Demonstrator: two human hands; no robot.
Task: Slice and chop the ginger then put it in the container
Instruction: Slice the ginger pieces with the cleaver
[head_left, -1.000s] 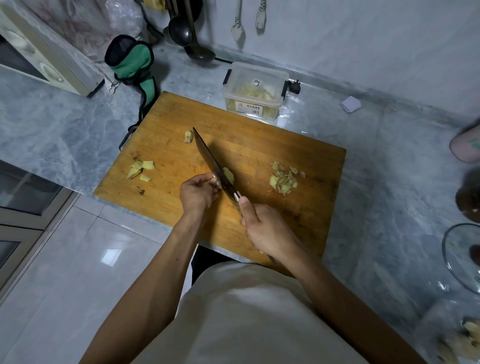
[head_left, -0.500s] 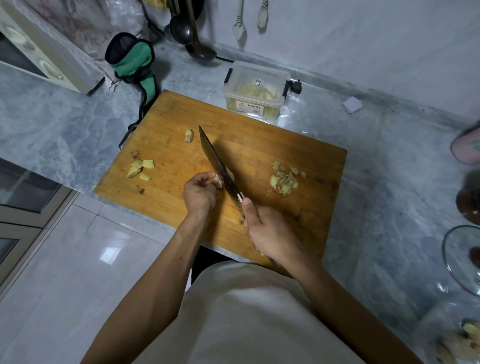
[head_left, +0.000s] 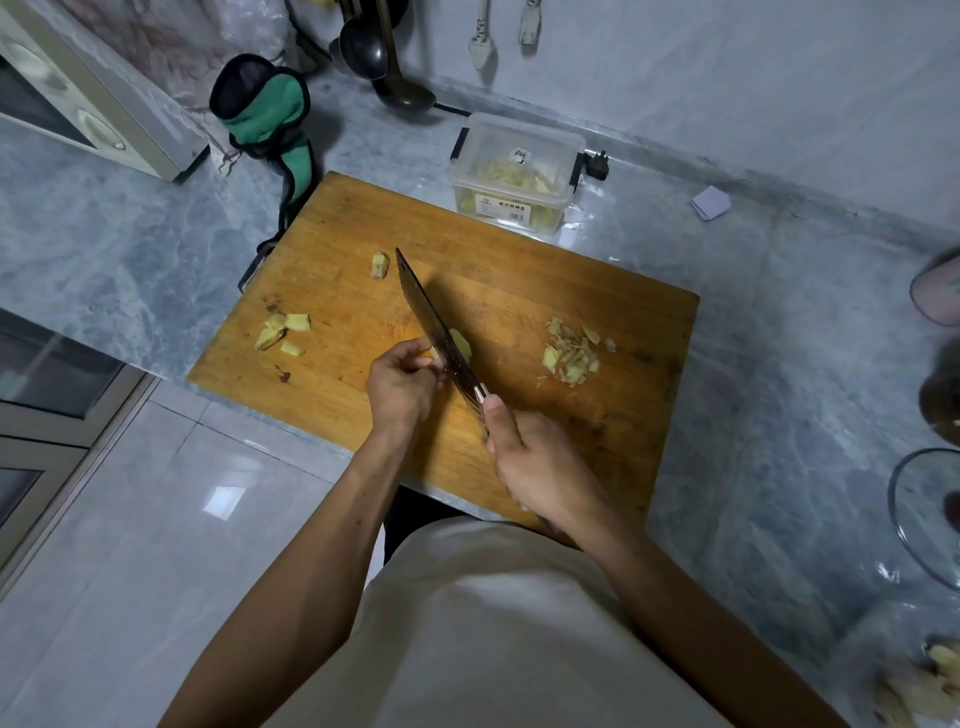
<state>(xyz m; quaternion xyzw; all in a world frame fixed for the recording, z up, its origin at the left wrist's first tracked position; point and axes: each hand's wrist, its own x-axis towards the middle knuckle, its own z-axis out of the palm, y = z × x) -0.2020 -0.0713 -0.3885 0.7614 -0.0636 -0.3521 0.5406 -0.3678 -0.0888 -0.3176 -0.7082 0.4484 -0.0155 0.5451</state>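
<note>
now, step: slicing is under way; the knife (head_left: 435, 326) stands on the ginger piece (head_left: 461, 344) near the middle of the cutting board (head_left: 519, 291), and this looks like one cut in a run of several.
left hand: the left hand (head_left: 402, 384) has its fingers curled over the near end of the ginger piece, pinning it to the board just beside the blade.
right hand: the right hand (head_left: 540, 467) has its fingers wrapped tight round the knife handle, thumb laid along the top toward the blade.
ginger elsewhere: a sliced pile (head_left: 570, 352) lies to the right of the blade, a few chunks (head_left: 283, 331) to the left, and one small lump (head_left: 380, 265) farther back.
container: the clear container (head_left: 517, 174) stands open on the desk (head_left: 130, 249) just behind the far edge of the board, with pale ginger strips already in it.
progress: about mid-task by my reading; the chunks look uncut and nothing on the board has gone into the container.
next move: likely lift the blade, draw the holding fingers back a little and cut again; the fingertips sit very near the edge, so that is the risk.
edges: the board's near edge juts past the desk front over the floor, so pieces pushed that way could drop.
open room: bare board lies between blade and container, a free path for scraping slices back.
</note>
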